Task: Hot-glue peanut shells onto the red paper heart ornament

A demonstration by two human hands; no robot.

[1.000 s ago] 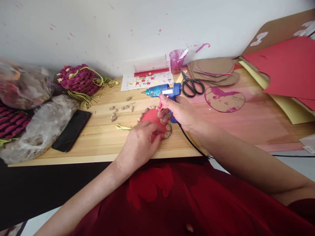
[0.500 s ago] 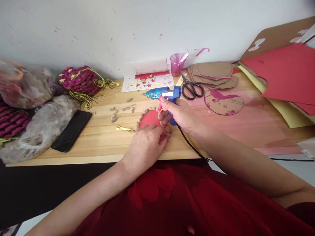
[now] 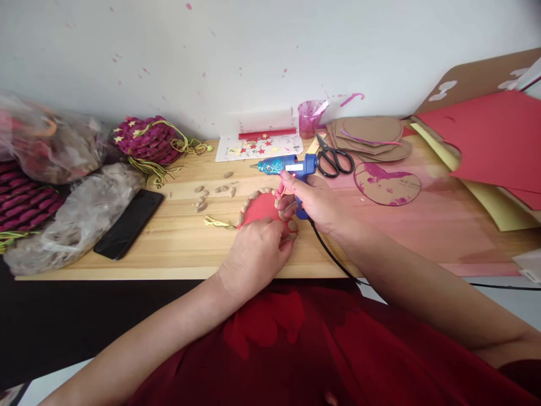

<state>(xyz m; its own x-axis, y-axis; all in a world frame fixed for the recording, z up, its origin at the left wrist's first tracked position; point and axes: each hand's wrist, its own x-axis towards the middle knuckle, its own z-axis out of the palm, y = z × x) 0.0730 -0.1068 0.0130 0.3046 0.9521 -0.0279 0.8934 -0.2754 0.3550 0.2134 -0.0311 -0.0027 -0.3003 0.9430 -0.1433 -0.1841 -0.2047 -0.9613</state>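
A red heart-shaped piece (image 3: 260, 207) lies near the table's front edge, with peanuts (image 3: 255, 195) set end to end along its rim and a yellow cord (image 3: 220, 223) at its left. My left hand (image 3: 260, 245) rests over its lower part, fingers curled and closed on a peanut at the lower right rim; the fingertips are partly hidden. My right hand (image 3: 315, 200) is wrapped round the handle of a blue glue gun (image 3: 276, 166), held above the heart with its nozzle pointing left. The right fingertips come close to the heart's right rim.
Loose peanuts (image 3: 201, 202) lie left of the heart. Black scissors (image 3: 336, 160), a painted cardboard heart (image 3: 386, 185) and a purple cup (image 3: 308, 121) stand or lie behind and right. A phone (image 3: 129, 224) and plastic bags (image 3: 80, 208) occupy the left. The glue gun's cord (image 3: 327, 251) trails off the front edge.
The view has shifted slightly, so everything appears a little lower and to the right. Both hands keep nearly the same pose, the right still holding the glue gun and the left at the heart's rim.
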